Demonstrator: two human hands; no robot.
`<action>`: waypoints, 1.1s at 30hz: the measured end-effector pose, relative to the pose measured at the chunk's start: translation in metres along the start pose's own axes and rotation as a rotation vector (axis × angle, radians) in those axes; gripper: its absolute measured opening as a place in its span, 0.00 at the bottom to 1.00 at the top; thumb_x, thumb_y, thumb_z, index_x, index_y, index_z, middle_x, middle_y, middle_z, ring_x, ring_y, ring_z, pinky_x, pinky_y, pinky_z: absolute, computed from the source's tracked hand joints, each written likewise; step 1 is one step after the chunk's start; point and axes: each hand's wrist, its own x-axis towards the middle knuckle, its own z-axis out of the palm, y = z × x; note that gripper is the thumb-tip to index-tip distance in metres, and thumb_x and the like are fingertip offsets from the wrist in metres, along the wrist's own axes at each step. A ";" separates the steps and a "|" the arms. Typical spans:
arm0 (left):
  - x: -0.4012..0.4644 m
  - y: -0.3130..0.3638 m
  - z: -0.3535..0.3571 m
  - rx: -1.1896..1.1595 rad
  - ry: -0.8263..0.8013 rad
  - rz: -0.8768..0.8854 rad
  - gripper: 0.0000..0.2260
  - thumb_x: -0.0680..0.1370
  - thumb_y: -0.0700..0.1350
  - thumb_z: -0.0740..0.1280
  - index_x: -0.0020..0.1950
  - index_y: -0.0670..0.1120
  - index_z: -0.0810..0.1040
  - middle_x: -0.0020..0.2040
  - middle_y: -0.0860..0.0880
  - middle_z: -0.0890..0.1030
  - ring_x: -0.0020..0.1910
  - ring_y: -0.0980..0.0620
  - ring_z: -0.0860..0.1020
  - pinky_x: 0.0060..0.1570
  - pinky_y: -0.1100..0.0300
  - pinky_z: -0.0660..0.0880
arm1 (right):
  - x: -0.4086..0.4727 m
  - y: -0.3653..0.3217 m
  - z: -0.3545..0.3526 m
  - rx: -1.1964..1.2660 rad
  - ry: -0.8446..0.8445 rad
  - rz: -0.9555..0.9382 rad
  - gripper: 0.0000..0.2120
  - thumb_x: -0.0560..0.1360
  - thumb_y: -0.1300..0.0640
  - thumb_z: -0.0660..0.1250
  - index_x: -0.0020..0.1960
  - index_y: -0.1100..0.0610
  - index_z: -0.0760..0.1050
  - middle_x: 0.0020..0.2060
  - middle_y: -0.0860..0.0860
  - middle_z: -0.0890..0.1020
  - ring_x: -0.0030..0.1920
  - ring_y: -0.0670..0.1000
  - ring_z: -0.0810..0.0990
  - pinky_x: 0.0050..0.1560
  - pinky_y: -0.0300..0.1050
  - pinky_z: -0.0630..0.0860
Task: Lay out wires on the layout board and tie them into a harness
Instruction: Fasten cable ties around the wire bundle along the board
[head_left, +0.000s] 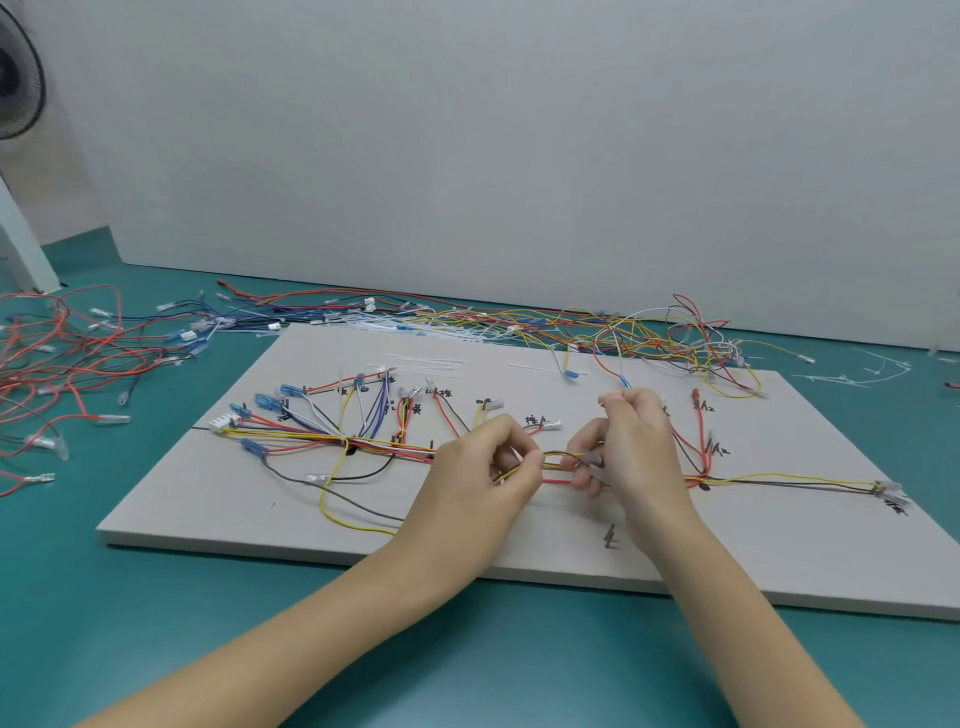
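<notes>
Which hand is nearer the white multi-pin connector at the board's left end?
Left. The left hand pinches the wire bundle mid-board, right of the white connector; the right hand holds the bundle farther right.

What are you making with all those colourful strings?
They are wires. A person is bunching them into a harness on a grey board. The left hand pinches the wire bundle in the middle of the board, and the right hand grips it close beside, seemingly holding a pale tie. Some wires already fan out to labelled spots on the board. Loose wire piles lie behind it and to the left on the green table.
</notes>
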 end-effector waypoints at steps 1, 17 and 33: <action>0.000 0.000 0.000 0.003 0.001 -0.003 0.07 0.78 0.43 0.67 0.39 0.50 0.76 0.29 0.56 0.71 0.28 0.58 0.66 0.31 0.66 0.63 | 0.000 0.002 0.001 -0.028 0.021 -0.022 0.07 0.81 0.57 0.50 0.46 0.53 0.63 0.21 0.52 0.76 0.18 0.52 0.70 0.19 0.38 0.63; 0.002 0.009 0.006 0.103 -0.121 0.104 0.04 0.77 0.42 0.70 0.44 0.49 0.84 0.33 0.59 0.79 0.29 0.63 0.73 0.33 0.73 0.66 | -0.004 0.012 0.008 -0.377 0.165 -0.423 0.05 0.83 0.56 0.53 0.49 0.55 0.66 0.26 0.47 0.69 0.26 0.44 0.67 0.31 0.46 0.62; -0.012 0.002 0.026 0.182 -0.173 0.123 0.04 0.76 0.49 0.67 0.43 0.52 0.81 0.39 0.59 0.78 0.38 0.59 0.73 0.39 0.65 0.69 | 0.010 -0.003 -0.020 -0.054 0.245 -0.228 0.09 0.83 0.58 0.51 0.45 0.50 0.63 0.19 0.47 0.77 0.22 0.42 0.73 0.22 0.39 0.72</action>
